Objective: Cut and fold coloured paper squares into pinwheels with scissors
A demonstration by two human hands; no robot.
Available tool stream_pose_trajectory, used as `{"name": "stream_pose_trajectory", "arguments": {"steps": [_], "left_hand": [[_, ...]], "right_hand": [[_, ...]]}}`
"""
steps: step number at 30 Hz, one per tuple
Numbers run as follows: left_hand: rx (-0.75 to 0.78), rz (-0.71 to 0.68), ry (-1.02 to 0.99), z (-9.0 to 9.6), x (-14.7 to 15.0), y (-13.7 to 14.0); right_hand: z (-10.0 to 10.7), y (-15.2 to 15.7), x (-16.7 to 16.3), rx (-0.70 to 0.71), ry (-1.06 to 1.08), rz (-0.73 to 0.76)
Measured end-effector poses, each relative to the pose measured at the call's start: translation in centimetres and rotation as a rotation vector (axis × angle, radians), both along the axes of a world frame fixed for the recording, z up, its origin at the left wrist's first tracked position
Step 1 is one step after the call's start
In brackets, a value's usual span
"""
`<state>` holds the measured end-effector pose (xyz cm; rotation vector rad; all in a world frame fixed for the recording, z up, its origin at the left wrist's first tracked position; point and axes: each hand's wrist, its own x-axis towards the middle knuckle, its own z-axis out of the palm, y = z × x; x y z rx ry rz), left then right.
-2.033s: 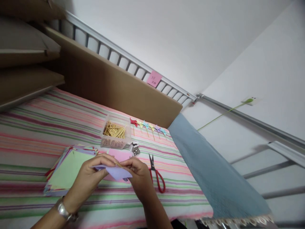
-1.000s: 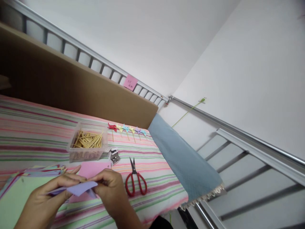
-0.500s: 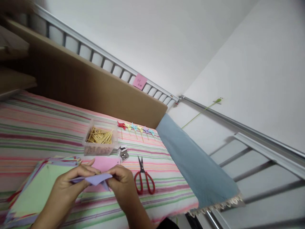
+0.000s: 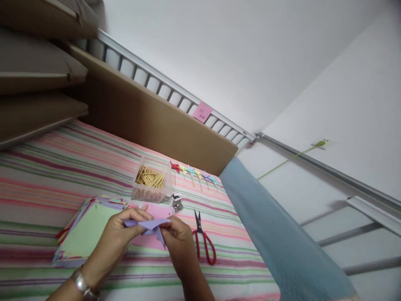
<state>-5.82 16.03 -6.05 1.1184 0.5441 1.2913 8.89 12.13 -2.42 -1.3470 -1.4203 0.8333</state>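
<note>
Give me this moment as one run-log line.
left hand: holding purple paper | right hand: pinching same paper | below: pink sheet | beside right hand: red-handled scissors, slightly open | beyond: clear box of sticks

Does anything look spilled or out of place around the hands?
Nothing looks spilled: the sticks lie inside the clear box. The paper stack looks untidy, though: its sheets sit unevenly, with a red corner poking out on its left side.

Scissors (image 4: pixel 199 230) lie just beside the right hand (image 4: pixel 179 240), and striped cloth (image 4: pixel 241 259) to their right gives room to pass. Ahead, the clear box (image 4: pixel 147 195) stands in the way, the cardboard panel (image 4: pixel 156 119) rising behind; the paper stack (image 4: pixel 86 230) flanks the left hand (image 4: pixel 122 228).
</note>
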Motion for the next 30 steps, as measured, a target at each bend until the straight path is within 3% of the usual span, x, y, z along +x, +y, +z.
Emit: {"name": "stream_pose_trajectory", "arguments": {"steps": [8,15,22,26,30], "left_hand": [[-0.135,0.001,-0.064,-0.3,0.1,0.2],[-0.4,0.105,-0.092,-0.6,0.4,1.0],[-0.459,0.076,-0.103,-0.9,1.2,0.4],[-0.413,0.013,-0.081,-1.6,1.9,0.5],[-0.456,0.07,0.002,-2.6,2.4,1.0]], "right_hand": [[0.2,0.1,-0.3,-0.096,0.038,0.02],[-2.5,-1.0,2.6,-0.22,-0.051,-0.076],[-5.3,-3.0,4.3,-0.258,-0.176,-0.136],[-6.5,-3.0,4.9,-0.308,-0.066,-0.214],[-7.7,-2.5,7.1,-0.379,0.086,-0.33]]}}
